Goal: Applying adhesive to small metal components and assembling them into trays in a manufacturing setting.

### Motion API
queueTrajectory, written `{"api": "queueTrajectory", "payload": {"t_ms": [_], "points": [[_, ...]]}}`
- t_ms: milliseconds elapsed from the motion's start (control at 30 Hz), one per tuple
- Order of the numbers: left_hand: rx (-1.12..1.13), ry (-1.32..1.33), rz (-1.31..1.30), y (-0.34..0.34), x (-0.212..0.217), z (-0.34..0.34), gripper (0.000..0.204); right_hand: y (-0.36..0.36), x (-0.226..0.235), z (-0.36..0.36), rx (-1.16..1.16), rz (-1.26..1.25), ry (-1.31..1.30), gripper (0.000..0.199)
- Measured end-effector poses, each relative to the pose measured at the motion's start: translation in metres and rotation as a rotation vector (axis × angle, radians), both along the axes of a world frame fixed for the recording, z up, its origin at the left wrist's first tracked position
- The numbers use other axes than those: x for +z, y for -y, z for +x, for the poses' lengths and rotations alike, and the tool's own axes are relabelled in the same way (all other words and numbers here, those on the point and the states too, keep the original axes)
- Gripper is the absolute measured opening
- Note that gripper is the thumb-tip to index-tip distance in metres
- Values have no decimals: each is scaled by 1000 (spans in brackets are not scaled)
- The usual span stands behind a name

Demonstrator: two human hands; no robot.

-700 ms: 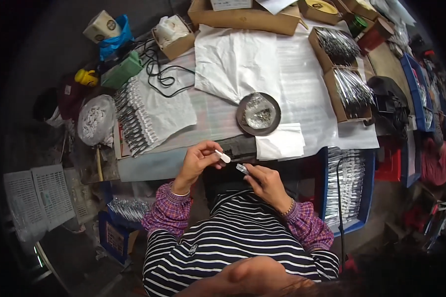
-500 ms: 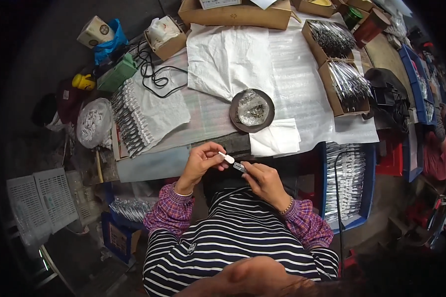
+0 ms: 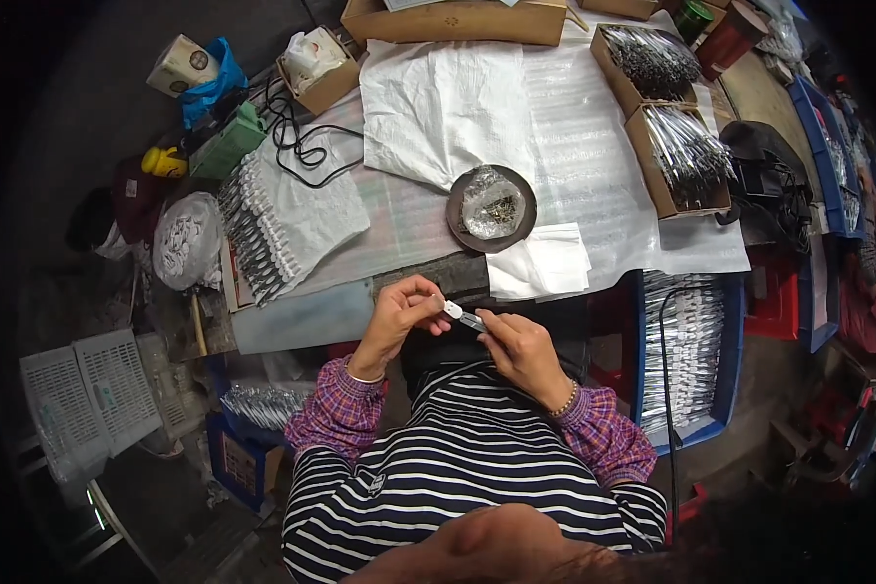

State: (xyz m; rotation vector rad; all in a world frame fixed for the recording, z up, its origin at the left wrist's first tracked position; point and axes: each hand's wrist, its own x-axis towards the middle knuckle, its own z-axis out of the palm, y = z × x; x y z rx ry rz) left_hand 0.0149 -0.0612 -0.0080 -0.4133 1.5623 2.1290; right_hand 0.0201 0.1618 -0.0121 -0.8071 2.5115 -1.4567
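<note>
Above my lap, both hands meet at a small slim metal piece [image 3: 471, 320] with a white plastic end [image 3: 453, 310]. My left hand [image 3: 402, 317] is closed, thumb and forefinger pinched at the white end. My right hand [image 3: 524, 354] grips the metal part from the other side, its thumb and fingers closed round it. The far tip of the metal is hidden in the right hand. Just beyond my hands, a dark round dish [image 3: 453, 226] on the table holds clear plastic film with tiny metal parts on it. Beside the dish lies a folded white cloth [image 3: 537, 265].
To the left, a row of similar white-and-metal pieces [image 3: 261, 234] lies on white sheeting, near a bag of white parts [image 3: 187, 240] and a black cable [image 3: 307, 156]. Cardboard boxes of metal pieces [image 3: 686, 156] stand at right; a blue crate [image 3: 728, 370] sits below.
The white end has turned slightly between my fingers, and more of the metal part shows. Both hands stay close together in almost the same place. The view has shifted a little.
</note>
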Motion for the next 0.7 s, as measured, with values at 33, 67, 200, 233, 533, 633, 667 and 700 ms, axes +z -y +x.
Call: {"api": "queueTrajectory", "payload": {"t_ms": [33,67,200,233,533,633,667,700], "points": [[-4,-1,-13,0,0,1,12,0,0,0,-3,19,-5,32],[-1,-1,-13,0,0,2,12,1,1,0,0,18,-4,32],[-21,-24,-19,-4,2,6,10,3,1,2,-12,52,-44,33],[-46,-46,-39,-5,3,7,10,4,1,3,-12,56,-51,35],[-416,-673,-638,4,19,1,22,6,-2,6,18,15,-50,37],[-373,-663,-619,1,9,9,20,9,-4,9,38,9,-58,40],[-325,-657,-555,1,3,14,20,9,-5,11,48,10,-64,45],[-326,-635,-553,1,-1,17,20,10,-4,12,41,12,-59,45]]}}
